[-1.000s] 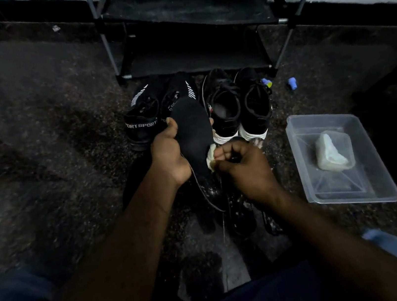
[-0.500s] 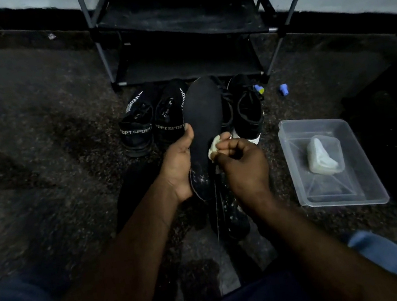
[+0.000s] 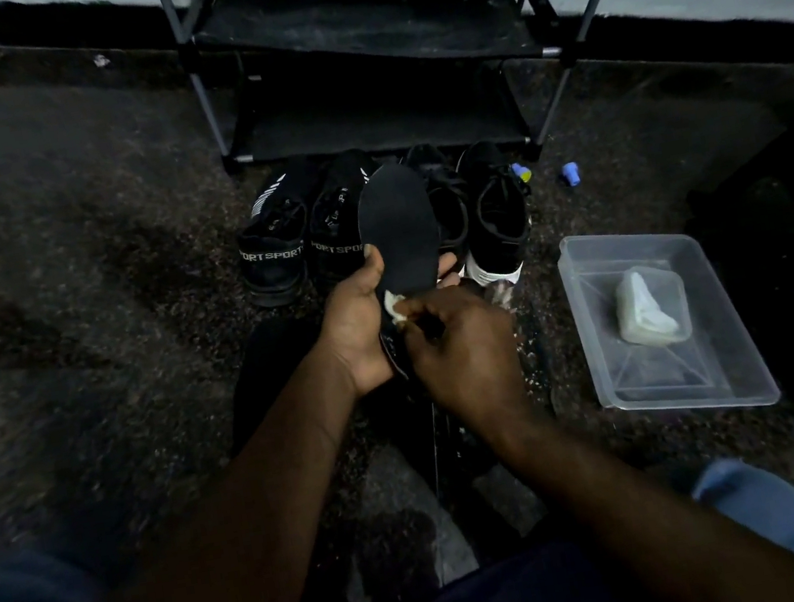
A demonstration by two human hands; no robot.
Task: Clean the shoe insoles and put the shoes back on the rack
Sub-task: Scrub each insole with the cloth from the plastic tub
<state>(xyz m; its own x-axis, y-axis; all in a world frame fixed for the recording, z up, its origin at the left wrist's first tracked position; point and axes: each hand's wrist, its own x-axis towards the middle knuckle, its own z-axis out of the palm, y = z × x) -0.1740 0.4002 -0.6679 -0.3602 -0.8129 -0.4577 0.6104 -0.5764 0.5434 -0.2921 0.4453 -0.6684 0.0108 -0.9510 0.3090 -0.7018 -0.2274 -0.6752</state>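
Observation:
My left hand (image 3: 354, 325) grips a black insole (image 3: 402, 229) by its lower half and holds it upright, thumb on its left edge. My right hand (image 3: 461, 342) pinches a small white cloth (image 3: 394, 303) against the lower part of the insole. Behind the insole, two pairs of black shoes stand in a row on the floor: a pair lettered SPORT (image 3: 273, 258) on the left and a white-soled pair (image 3: 496, 217) on the right. The black shoe rack (image 3: 363, 35) stands behind them against the wall, its visible shelves bare.
A clear plastic tub (image 3: 740, 381) holding a pale wad in a small container (image 3: 645, 308) sits on the floor to the right. Two small blue objects (image 3: 569, 172) lie near the rack's right leg. Dark items lie on the floor under my hands.
My right hand with the cloth has slid down the insole toward its lower part. The insole stays upright in my left hand. The camera has shifted slightly.

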